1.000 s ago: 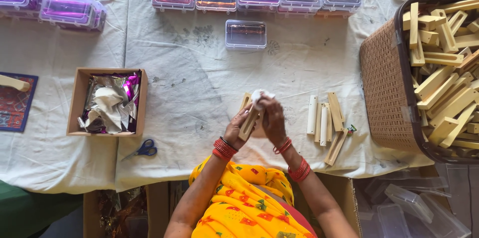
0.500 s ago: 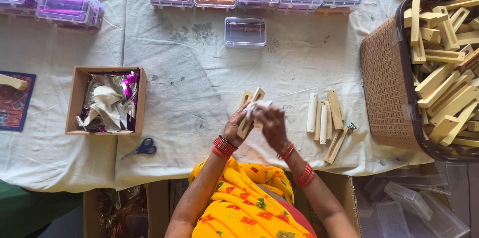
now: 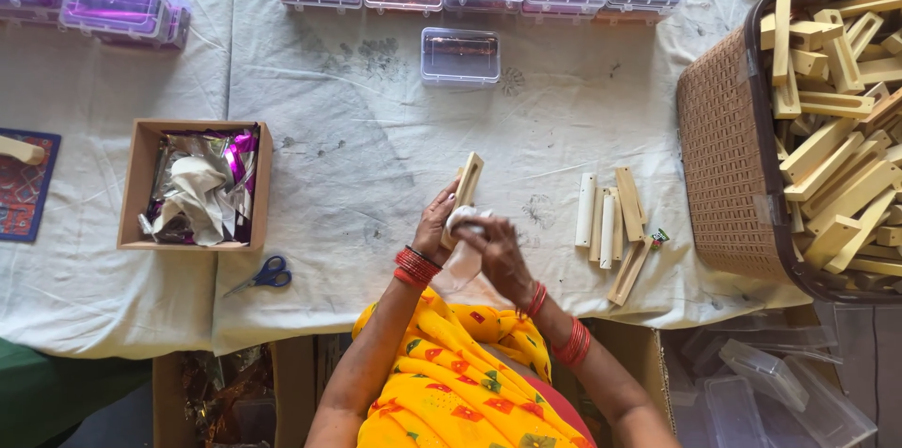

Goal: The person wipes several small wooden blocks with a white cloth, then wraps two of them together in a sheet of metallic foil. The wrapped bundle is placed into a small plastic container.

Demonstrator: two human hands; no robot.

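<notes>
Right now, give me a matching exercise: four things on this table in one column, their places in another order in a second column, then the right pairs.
Things:
1. scissors
2. basket
3. cardboard box
4. wooden piece

Places:
A. at the table's right end, full of wooden pieces
B. held upright in the left hand
C. on the cloth near the front edge, just right of the box's corner
D. on the left part of the table, holding foil and white paper

Pairs: 1-C, 2-A, 3-D, 4-B
</notes>
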